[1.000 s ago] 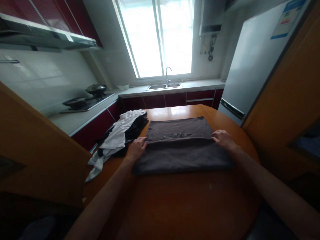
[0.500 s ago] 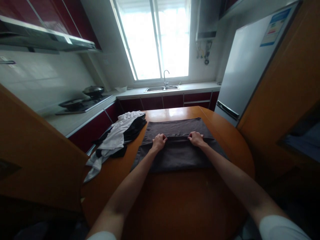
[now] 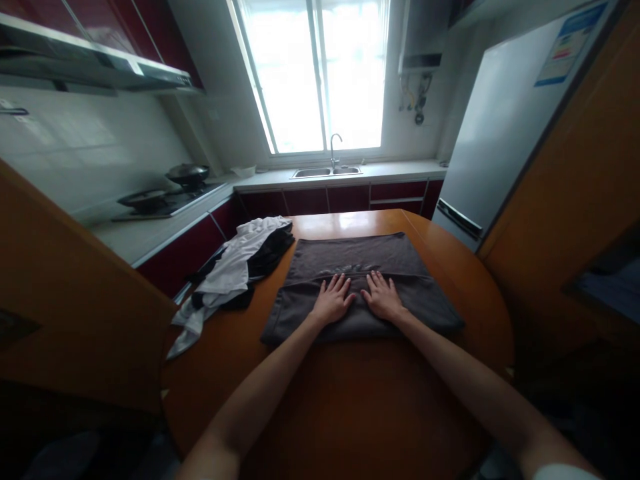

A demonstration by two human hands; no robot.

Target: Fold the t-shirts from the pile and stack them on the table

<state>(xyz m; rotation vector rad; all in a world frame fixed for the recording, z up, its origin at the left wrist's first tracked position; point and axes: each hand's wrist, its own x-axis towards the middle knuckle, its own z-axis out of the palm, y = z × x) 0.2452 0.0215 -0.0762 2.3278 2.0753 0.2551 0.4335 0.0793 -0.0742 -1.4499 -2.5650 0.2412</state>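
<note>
A dark grey folded garment (image 3: 425, 297) lies flat on the round wooden table (image 3: 360, 400). My left hand (image 3: 333, 300) and my right hand (image 3: 383, 297) rest side by side on its middle, palms down, fingers spread flat on the cloth. Both hands are open and hold nothing. A fold line runs across the garment just beyond my fingertips.
A pile of white and black clothes (image 3: 235, 273) hangs over the table's left edge. Behind are a counter with a stove and pans (image 3: 165, 193), a sink (image 3: 327, 171) under the window, and a fridge (image 3: 505, 127) at right. Wooden panels flank both sides.
My hands went from the garment's outer edges to its middle, pinched the fold, and now lie flat and open on the cloth, a little nearer to me.
</note>
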